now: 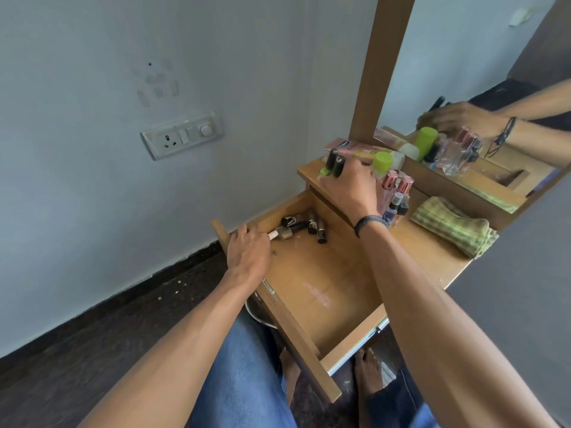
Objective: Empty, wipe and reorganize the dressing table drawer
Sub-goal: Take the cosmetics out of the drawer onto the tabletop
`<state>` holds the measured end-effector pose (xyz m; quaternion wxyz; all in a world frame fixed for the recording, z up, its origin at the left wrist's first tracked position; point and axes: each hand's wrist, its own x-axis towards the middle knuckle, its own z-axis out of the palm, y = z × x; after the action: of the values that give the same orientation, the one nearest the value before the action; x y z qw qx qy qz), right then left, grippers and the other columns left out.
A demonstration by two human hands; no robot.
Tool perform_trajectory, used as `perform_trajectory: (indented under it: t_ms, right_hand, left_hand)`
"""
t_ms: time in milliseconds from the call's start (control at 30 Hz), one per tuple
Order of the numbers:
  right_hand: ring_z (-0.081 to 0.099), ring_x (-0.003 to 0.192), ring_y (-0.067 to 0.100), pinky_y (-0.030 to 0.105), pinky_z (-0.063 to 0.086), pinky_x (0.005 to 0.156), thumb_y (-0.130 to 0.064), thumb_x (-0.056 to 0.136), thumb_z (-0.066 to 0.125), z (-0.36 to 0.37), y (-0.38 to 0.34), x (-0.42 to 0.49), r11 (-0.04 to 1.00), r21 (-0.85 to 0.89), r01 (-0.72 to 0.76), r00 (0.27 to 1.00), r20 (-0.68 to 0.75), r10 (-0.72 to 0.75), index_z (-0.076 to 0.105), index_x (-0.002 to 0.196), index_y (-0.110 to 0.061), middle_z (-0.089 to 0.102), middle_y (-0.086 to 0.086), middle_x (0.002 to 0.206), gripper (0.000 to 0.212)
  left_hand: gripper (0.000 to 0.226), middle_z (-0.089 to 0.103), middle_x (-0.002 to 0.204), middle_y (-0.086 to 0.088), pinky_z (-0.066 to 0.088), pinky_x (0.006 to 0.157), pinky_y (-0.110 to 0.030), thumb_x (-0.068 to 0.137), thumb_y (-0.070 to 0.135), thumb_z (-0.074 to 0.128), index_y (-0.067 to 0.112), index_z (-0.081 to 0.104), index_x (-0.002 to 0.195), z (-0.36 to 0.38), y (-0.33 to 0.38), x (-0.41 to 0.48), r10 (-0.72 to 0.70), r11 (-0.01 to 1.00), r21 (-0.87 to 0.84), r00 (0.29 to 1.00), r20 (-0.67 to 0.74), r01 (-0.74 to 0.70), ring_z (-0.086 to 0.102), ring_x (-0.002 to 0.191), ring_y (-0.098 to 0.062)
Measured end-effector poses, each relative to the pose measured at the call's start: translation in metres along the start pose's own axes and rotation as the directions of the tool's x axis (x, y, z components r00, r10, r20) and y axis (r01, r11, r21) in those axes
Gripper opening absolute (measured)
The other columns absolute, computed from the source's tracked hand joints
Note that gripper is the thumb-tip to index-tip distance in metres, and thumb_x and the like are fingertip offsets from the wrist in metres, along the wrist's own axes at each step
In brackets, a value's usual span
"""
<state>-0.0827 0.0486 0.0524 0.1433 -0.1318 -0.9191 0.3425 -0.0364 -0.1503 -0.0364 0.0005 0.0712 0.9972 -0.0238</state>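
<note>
The wooden drawer (312, 282) is pulled out and mostly bare, with several small dark cosmetic tubes (312, 225) heaped in its far left corner. My left hand (248, 248) is at that corner and grips a pale-handled item (279, 233). My right hand (347, 186) is over the dressing table top (432, 257), its fingers curled round a few dark tubes (333, 162) next to a cluster of bottles (395, 193).
A folded green striped cloth (454, 228) lies on the table top at the right. A mirror (482, 88) stands behind the bottles. A green-capped bottle (382, 161) and a pink box (352, 148) stand at the back. Wall socket (182, 139) at left.
</note>
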Motion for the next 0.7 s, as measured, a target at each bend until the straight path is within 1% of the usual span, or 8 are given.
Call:
perform_trajectory:
  t_ms: [67,133,233,300,367,467,600,700]
  right_hand:
    - [0.067,0.088,0.029,0.037,0.056,0.076,-0.022,0.082,0.069,0.002,-0.001,0.014,0.999,-0.006,-0.039,0.999,0.004,0.039,0.07,0.104,-0.012,0.071,0.007,0.096,0.024]
    - [0.069,0.095,0.031,0.038,0.057,0.08,-0.02,0.083,0.071,0.008,0.0,0.02,0.997,-0.015,-0.07,0.997,0.021,0.07,0.069,0.109,-0.009,0.072,0.01,0.102,0.028]
    - [0.067,0.098,0.034,0.034,0.05,0.076,-0.02,0.086,0.073,0.019,0.004,0.025,0.993,-0.052,-0.102,0.994,0.025,0.103,0.068,0.116,-0.006,0.071,0.013,0.11,0.033]
    - [0.067,0.098,0.033,0.032,0.048,0.075,-0.02,0.087,0.072,0.024,0.005,0.027,0.991,-0.019,-0.135,0.991,0.009,0.136,0.068,0.117,-0.007,0.071,0.013,0.112,0.033]
    - [0.067,0.103,0.032,0.033,0.049,0.08,-0.021,0.087,0.073,0.028,0.007,0.029,0.987,0.026,-0.16,0.987,-0.012,0.161,0.066,0.122,-0.009,0.071,0.012,0.116,0.038]
    - [0.064,0.111,0.031,0.031,0.048,0.086,-0.021,0.087,0.075,0.032,0.011,0.026,0.987,0.056,-0.148,0.988,-0.034,0.15,0.062,0.128,-0.012,0.068,0.01,0.123,0.044]
    - [0.061,0.117,0.03,0.037,0.05,0.094,-0.014,0.088,0.073,0.04,0.017,0.016,0.987,0.11,-0.116,0.987,-0.096,0.127,0.056,0.132,-0.012,0.064,0.01,0.128,0.047]
    - [0.056,0.126,0.034,0.045,0.047,0.103,-0.009,0.088,0.069,0.044,0.017,0.007,0.983,0.134,-0.125,0.982,-0.124,0.141,0.047,0.144,-0.012,0.058,0.013,0.138,0.06]
  left_hand:
    - [0.021,0.063,0.117,-0.011,0.044,0.099,-0.041,0.096,0.012,0.058,0.009,0.071,0.112,-0.002,0.001,0.0,-0.002,1.0,-0.002,1.0,0.011,0.002,0.05,0.113,-0.027]
    - [0.021,0.064,0.116,-0.01,0.044,0.099,-0.04,0.097,0.012,0.059,0.009,0.071,0.113,-0.003,0.002,-0.001,-0.011,1.0,0.001,1.0,0.018,0.011,0.049,0.113,-0.026]
    - [0.02,0.064,0.113,-0.008,0.045,0.097,-0.038,0.096,0.008,0.058,0.009,0.072,0.111,-0.003,0.001,-0.001,-0.009,1.0,-0.008,1.0,0.016,0.009,0.049,0.11,-0.026]
    - [0.019,0.064,0.109,-0.008,0.045,0.095,-0.037,0.096,0.008,0.059,0.01,0.073,0.108,-0.003,0.001,-0.001,-0.012,1.0,-0.017,1.0,0.006,0.012,0.048,0.108,-0.025]
    - [0.017,0.064,0.106,-0.007,0.045,0.092,-0.036,0.096,0.007,0.059,0.009,0.073,0.105,-0.003,0.001,-0.001,-0.018,1.0,-0.024,1.0,0.0,0.018,0.046,0.108,-0.025]
    - [0.016,0.063,0.106,-0.007,0.045,0.089,-0.035,0.096,0.006,0.059,0.009,0.073,0.105,-0.003,0.001,-0.002,-0.027,0.999,-0.04,1.0,-0.012,0.027,0.044,0.107,-0.025]
    - [0.019,0.061,0.112,-0.008,0.044,0.089,-0.035,0.095,0.004,0.059,0.01,0.074,0.107,-0.003,0.002,-0.003,-0.035,0.998,-0.056,0.999,-0.026,0.034,0.043,0.108,-0.025]
    - [0.02,0.061,0.116,-0.008,0.044,0.092,-0.036,0.096,0.003,0.058,0.009,0.073,0.108,-0.003,0.002,-0.004,-0.038,0.997,-0.064,0.999,-0.024,0.036,0.043,0.11,-0.026]
